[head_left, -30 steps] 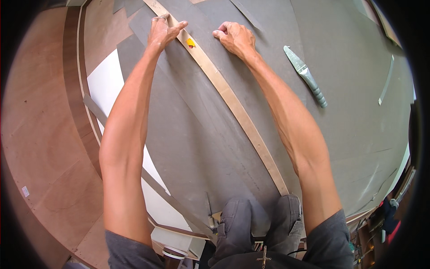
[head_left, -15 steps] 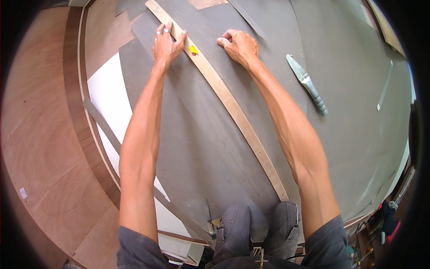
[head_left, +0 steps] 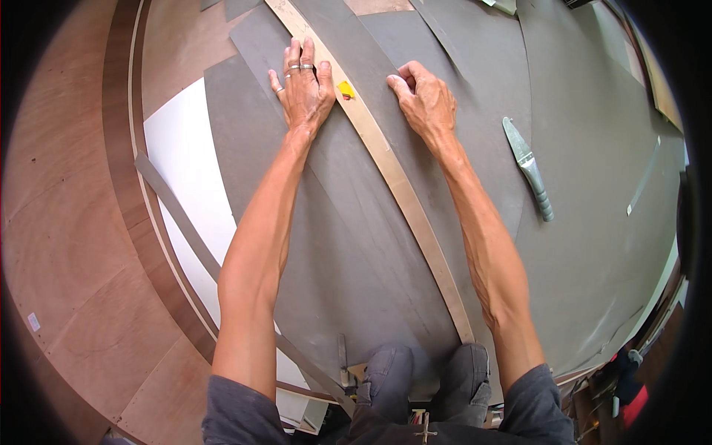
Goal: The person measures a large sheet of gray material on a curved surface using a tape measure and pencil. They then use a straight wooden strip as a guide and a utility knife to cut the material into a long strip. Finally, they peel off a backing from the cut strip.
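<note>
A long narrow wooden strip with a small yellow patch runs diagonally over grey sheets. Along the strip's left edge, near the patch, my left hand lies palm down, fingers stretched out and touching it. To the right of the strip my right hand is closed, thumb near index finger, low over the grey sheet; whatever it may hold is hidden. A broad blade with a grey handle lies to the right of this hand.
Plywood panels with a curved darker border fill the left side. A white sheet and a loose grey strip lie beside the grey sheets. My knees are at the lower middle. Assorted items crowd the lower right edge.
The view has shifted, with the strip and blade now lower and further right. My left hand's fingers have flattened out along the strip. My right hand stays closed.
</note>
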Action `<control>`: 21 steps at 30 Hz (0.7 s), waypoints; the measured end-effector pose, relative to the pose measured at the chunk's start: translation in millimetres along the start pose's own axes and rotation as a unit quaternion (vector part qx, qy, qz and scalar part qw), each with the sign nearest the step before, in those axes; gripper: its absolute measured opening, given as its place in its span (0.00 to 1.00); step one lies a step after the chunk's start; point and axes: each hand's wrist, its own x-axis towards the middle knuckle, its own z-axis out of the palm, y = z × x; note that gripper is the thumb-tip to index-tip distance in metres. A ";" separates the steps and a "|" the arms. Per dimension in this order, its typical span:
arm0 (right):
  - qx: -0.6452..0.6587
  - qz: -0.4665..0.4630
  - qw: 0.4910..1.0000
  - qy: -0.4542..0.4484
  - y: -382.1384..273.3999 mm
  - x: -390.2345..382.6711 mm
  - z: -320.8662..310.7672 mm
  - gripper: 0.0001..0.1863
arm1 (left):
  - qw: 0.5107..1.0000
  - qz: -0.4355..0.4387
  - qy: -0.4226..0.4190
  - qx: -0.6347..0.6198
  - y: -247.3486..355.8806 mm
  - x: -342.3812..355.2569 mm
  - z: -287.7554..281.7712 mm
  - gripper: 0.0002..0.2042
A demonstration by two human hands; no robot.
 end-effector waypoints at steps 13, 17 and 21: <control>-0.034 0.022 0.999 -0.032 -5.1 7.6 -5.4 0.14 | 1.000 0.031 0.000 0.004 -6.3 0.2 1.7 0.30; -0.033 0.020 0.999 -0.029 -5.8 7.4 -5.3 0.15 | 1.000 0.025 0.012 0.003 -2.6 0.9 -0.1 0.29; -0.016 0.038 0.999 -0.032 -5.9 5.5 -9.6 0.14 | 0.999 0.034 0.034 -0.007 -0.9 1.3 4.4 0.29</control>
